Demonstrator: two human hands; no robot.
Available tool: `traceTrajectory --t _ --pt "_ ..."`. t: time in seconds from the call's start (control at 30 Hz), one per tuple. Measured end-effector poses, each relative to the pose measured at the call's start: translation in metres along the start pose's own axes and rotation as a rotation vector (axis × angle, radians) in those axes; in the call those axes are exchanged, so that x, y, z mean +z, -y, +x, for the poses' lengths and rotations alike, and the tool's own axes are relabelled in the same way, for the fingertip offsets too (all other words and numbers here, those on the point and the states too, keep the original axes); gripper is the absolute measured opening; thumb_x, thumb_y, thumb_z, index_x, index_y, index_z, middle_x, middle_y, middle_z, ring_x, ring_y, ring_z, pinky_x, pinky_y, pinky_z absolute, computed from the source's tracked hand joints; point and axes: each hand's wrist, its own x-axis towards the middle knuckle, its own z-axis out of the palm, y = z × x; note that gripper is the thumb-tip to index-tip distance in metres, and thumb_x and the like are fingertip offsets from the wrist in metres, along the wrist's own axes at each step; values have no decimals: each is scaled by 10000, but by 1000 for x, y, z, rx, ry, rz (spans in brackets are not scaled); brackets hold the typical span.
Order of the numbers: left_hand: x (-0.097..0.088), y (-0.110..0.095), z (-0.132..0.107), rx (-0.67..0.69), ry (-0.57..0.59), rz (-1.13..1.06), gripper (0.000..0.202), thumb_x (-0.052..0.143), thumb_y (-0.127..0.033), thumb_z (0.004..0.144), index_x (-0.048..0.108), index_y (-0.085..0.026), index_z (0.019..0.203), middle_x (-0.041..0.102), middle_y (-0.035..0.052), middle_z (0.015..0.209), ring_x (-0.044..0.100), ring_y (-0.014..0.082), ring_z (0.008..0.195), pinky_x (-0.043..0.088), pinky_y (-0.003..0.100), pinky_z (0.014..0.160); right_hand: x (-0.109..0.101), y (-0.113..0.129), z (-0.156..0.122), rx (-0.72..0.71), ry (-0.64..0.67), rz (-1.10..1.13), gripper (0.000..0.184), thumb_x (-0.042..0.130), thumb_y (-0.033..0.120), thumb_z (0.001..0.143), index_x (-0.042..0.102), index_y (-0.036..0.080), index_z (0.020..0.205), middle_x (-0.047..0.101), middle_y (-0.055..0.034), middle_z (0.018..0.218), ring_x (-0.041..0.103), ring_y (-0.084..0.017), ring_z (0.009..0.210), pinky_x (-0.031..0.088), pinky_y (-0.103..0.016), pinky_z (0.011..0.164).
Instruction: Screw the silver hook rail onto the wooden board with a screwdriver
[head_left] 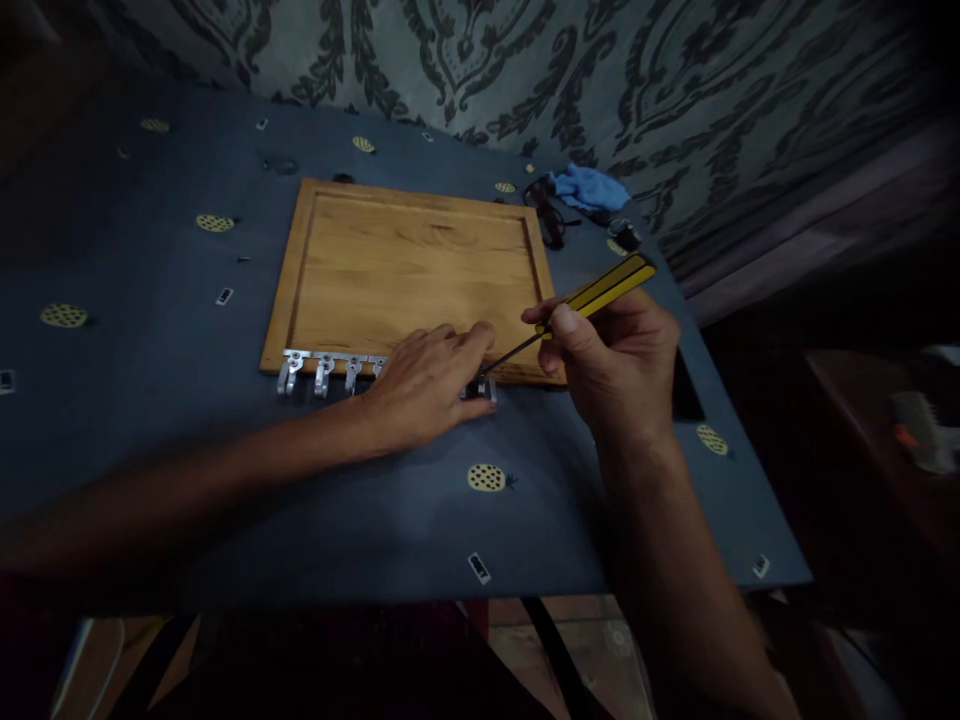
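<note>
A silvery metal strip with a row of curved hooks (324, 360) lies along the near edge of a rectangular, honey-brown wooden board with a raised frame (412, 270). The left hand (427, 385) lies across the strip and hides its middle; thumb and forefinger stand apart near the right end, and whether they pinch or only press cannot be told. The right hand (619, 350) grips the handle of a yellow-and-black screwdriver (600, 292), its slender shaft slanting down to the strip beside the left forefinger. Possible faults: the slanted tip may slip from its seat, scratching the wood or striking the nearby fingers; uneven pressure may skew the strip. Beyond the board lie dark-framed eyeglasses (551, 222) and a crumpled bright-blue cloth (589, 188). The supporting worktop (405, 520) bears a slate-blue covering printed with yellow pineapples. Behind it hangs or stands a grey-green surface with dark scrollwork (465, 60), curtain or wallpaper being uncertain. The room is dim; pale floor tiles (555, 650) show below the near edge.
</note>
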Motion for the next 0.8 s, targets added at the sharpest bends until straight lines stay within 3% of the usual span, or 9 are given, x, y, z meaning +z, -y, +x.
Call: traceTrajectory --t 0.1,0.27,0.5,0.6,0.73,0.8 --pt "1 0 0 7 -19 -7 467 735 -364 935 475 -166 1268 688 111 1210 626 293 1143 486 409 938 -1 0 0 -3 10 1 297 895 490 759 734 245 800 750 21 787 563 -71 475 470 -219 428" --pt "0 0 0 -11 10 11 470 734 -374 939 476 -157 1266 684 120 1209 628 294 1144 489 412 940 -4 4 1 20 60 -6 338 829 536 823 782 266 1020 773 4 867 601 -84 510 536 -250 500" --pt "-1 0 0 -2 1 11 465 729 -370 939 473 -164 1269 684 115 1201 633 285 1126 489 403 932 0 3 0 -3 -1 15 326 909 515 726 724 247 749 771 24 763 549 -81 436 422 -238 383" --pt "0 0 0 0 -8 -3 453 727 -366 937 476 -169 1258 690 112 1191 635 286 1119 488 405 925 4 3 -1 -26 -57 43 327 909 503 730 708 246 738 765 24 742 523 -80 409 408 -246 368" --pt "-1 0 0 -11 4 -4 440 729 -346 932 480 -160 1242 692 114 1193 630 289 1146 479 401 940 7 5 0 -142 -231 83 277 885 479 774 711 264 760 744 33 716 520 -85 417 384 -241 345" --pt "-2 0 0 -10 3 -6 436 730 -347 932 478 -168 1239 693 109 1197 631 282 1142 479 394 940 7 6 0 -158 -235 72 260 885 466 777 704 279 762 735 38 708 524 -93 428 374 -245 341"
